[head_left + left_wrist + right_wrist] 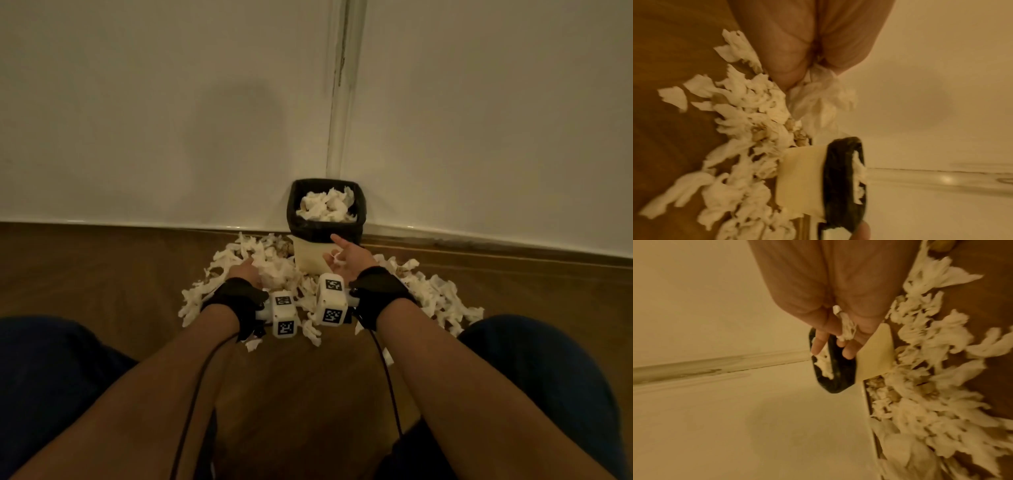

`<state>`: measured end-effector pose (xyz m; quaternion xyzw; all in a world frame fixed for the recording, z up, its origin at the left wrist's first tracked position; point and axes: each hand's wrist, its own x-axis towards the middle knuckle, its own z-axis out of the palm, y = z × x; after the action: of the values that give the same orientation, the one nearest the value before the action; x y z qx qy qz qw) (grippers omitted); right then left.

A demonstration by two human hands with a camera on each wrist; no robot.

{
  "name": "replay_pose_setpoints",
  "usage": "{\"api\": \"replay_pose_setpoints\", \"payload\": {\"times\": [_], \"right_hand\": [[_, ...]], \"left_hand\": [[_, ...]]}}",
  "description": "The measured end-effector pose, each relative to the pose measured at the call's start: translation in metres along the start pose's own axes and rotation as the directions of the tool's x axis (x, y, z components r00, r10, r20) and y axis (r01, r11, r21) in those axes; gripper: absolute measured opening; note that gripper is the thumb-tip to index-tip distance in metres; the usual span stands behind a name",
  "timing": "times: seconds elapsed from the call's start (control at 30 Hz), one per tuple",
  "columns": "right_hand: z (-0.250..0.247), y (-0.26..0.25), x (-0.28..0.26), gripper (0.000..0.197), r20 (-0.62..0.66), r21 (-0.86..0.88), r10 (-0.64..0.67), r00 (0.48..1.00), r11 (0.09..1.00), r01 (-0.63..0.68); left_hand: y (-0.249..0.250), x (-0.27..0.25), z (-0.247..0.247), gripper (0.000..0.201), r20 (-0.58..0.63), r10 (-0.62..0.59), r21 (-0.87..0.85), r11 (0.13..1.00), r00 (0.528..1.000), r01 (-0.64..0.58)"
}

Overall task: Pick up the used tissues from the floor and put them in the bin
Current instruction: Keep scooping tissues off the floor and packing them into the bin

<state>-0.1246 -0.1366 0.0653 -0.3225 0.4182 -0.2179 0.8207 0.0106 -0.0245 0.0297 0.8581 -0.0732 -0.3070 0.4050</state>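
Tissue scraps (226,257) litter the wooden floor (102,274), heaped on both sides of the bin (310,257). They are featherlight, soft, torn and crumpled. They would likely crush easily and shed bits, so loose handfuls from the heap's middle seem best. The left hand (244,271) bunches a clump (818,100) in curled fingers. The bin, cream-walled with a glossy black liner, looks nearly full. The right hand (346,258) pinches one shred (846,327), forefinger extended.
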Motion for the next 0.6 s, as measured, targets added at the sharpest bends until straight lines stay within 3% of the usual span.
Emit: {"api": "replay_pose_setpoints", "payload": {"times": [0.03, 0.07, 0.1, 0.17, 0.23, 0.3, 0.37, 0.43, 0.47, 0.6], "right_hand": [[0.003, -0.010, -0.002, 0.049, 0.021, 0.023, -0.032, 0.999, 0.999, 0.031], [0.006, -0.018, -0.006, 0.051, 0.038, 0.044, -0.066, 0.997, 0.997, 0.064], [0.007, -0.027, -0.009, 0.050, 0.067, 0.069, -0.110, 0.992, 0.992, 0.105], [0.009, -0.040, -0.020, 0.046, 0.113, 0.116, -0.170, 0.979, 0.981, 0.157], [0.007, -0.053, -0.029, 0.043, 0.123, 0.123, -0.216, 0.969, 0.972, 0.201], [0.003, -0.063, -0.037, 0.037, 0.100, 0.098, -0.246, 0.964, 0.967, 0.236], [0.002, -0.070, -0.045, 0.025, 0.086, 0.016, -0.275, 0.957, 0.961, 0.275], [0.000, -0.074, -0.049, 0.012, 0.068, -0.034, -0.328, 0.942, 0.943, 0.330], [-0.001, -0.077, -0.049, 0.010, 0.065, -0.029, -0.351, 0.934, 0.935, 0.353], [-0.004, -0.082, -0.049, 0.024, 0.076, 0.018, -0.370, 0.926, 0.929, 0.369]], "left_hand": [[0.008, -0.003, -0.005, 0.047, 0.067, -0.100, -0.420, 0.900, 0.993, 0.119], [0.020, -0.010, -0.008, 0.043, 0.214, -0.095, -0.687, 0.693, 0.972, 0.218], [0.030, -0.018, -0.011, 0.038, 0.266, 0.002, -0.814, 0.536, 0.964, 0.223], [0.046, -0.030, -0.016, 0.026, 0.216, 0.065, -0.895, 0.412, 0.974, 0.171], [0.063, -0.046, -0.019, 0.023, 0.144, 0.149, -0.835, 0.549, 0.978, 0.039], [0.077, -0.054, -0.022, 0.035, 0.052, 0.183, -0.725, 0.683, 0.982, -0.089], [0.092, -0.058, -0.025, 0.040, 0.033, 0.236, -0.648, 0.745, 0.971, -0.159], [0.108, -0.062, -0.029, 0.037, 0.072, 0.240, -0.641, 0.755, 0.968, -0.140], [0.114, -0.066, -0.031, 0.042, 0.058, 0.273, -0.545, 0.815, 0.960, -0.199], [0.132, -0.073, -0.034, 0.050, 0.057, 0.405, -0.332, 0.870, 0.913, -0.365]]}}
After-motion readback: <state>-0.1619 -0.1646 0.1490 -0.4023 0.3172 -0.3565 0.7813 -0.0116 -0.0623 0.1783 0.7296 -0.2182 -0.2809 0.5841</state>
